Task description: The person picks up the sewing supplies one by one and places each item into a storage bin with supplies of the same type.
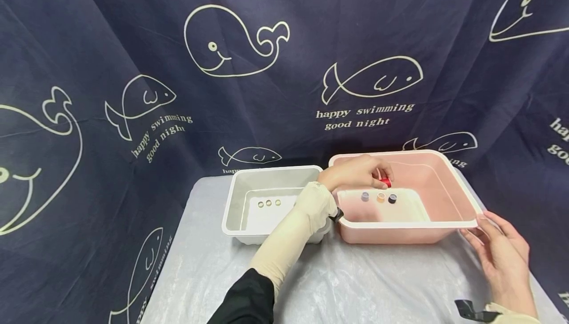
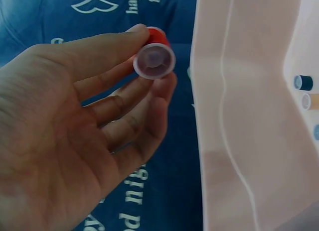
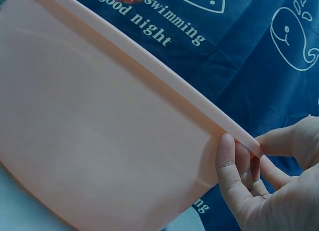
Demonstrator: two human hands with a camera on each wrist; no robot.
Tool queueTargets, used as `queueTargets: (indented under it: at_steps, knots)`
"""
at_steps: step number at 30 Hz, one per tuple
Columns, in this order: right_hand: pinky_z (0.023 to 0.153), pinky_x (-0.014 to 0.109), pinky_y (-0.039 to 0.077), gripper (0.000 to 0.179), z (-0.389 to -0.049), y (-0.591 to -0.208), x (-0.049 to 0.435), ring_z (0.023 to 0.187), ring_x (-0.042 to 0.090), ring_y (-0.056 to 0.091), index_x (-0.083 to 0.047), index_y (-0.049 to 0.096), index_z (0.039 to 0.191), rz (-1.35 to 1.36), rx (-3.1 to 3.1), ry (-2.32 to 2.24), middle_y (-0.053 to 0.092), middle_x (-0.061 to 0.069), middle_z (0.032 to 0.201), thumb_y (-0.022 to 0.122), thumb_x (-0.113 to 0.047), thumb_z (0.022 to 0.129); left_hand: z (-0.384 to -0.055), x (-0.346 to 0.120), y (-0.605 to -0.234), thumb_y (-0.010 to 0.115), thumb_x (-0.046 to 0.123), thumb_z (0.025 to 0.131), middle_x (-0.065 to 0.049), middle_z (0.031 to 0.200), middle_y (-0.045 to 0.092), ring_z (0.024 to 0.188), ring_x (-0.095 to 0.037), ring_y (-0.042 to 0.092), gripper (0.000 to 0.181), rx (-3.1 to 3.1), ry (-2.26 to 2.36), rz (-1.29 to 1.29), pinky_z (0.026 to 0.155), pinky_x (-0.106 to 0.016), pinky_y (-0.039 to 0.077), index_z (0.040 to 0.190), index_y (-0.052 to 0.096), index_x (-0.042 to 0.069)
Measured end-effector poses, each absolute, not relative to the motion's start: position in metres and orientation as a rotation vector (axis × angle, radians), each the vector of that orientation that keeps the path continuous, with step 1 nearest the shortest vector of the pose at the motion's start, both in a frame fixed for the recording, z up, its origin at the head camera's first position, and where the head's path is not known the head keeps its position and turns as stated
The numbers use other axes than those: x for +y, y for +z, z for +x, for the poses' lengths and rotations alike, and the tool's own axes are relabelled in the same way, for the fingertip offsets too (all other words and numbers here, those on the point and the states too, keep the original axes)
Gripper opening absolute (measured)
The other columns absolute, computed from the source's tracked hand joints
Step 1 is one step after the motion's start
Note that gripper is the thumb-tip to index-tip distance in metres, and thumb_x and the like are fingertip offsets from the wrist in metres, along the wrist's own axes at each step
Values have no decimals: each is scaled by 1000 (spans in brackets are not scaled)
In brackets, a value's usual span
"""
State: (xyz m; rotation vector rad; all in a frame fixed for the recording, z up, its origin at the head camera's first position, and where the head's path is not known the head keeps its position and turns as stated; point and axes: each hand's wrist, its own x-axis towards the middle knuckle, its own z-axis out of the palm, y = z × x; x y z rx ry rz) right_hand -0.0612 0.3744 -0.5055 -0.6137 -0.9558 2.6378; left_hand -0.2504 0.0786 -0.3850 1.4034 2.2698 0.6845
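Observation:
In the head view my left hand [image 1: 355, 172] reaches over the grey bin to the pink bin [image 1: 400, 225]. Between its thumb and fingers it pinches a small spool of red thread [image 1: 386, 182]; the left wrist view shows the spool's clear round end [image 2: 154, 61] facing the camera. On the pink bin's floor stand three more small spools: a greyish-purple one [image 1: 365, 196], an orange one [image 1: 381, 197] and a dark blue one [image 1: 392, 198]. My right hand [image 1: 502, 250] grips the pink bin's near right corner, thumb and fingers on either side of the rim [image 3: 199, 106].
Left of the pink bin stands a grey bin [image 1: 227, 210], with three small round yellowish pieces [image 1: 268, 203] in a row on its floor. Both bins sit on a table with a pale cloth [image 1: 355, 284]. A dark blue printed curtain [image 1: 289, 116] hangs behind and at both sides.

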Motion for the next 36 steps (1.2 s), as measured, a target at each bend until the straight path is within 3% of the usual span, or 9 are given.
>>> queueTargets:
  at_steps: [12, 22, 36]
  knots:
    - [67, 39, 66, 29, -60, -507, 376, 75, 21, 71, -7, 77, 109, -620, -951, 2618, 66, 6, 96, 59, 13, 97, -273, 113, -407, 74, 17, 98, 6, 111, 74, 98, 0, 65, 23, 2265, 782, 1354, 87, -6, 47, 121, 73, 12]
    - [66, 40, 66, 29, -60, -507, 376, 76, 22, 72, -6, 76, 109, -605, -938, 2621, 67, 6, 97, 58, 14, 98, -281, 130, -416, 73, 11, 97, 4, 107, 75, 96, -2, 67, 21, 2265, 808, 1314, 85, -6, 48, 118, 73, 11]
    - [69, 38, 66, 30, -59, -508, 373, 79, 22, 73, -6, 76, 111, -588, -953, 2631, 68, 5, 99, 58, 13, 98, -290, 148, -451, 74, 5, 96, -3, 102, 73, 89, -2, 62, 15, 2157, 863, 1216, 82, -7, 48, 111, 73, 3]
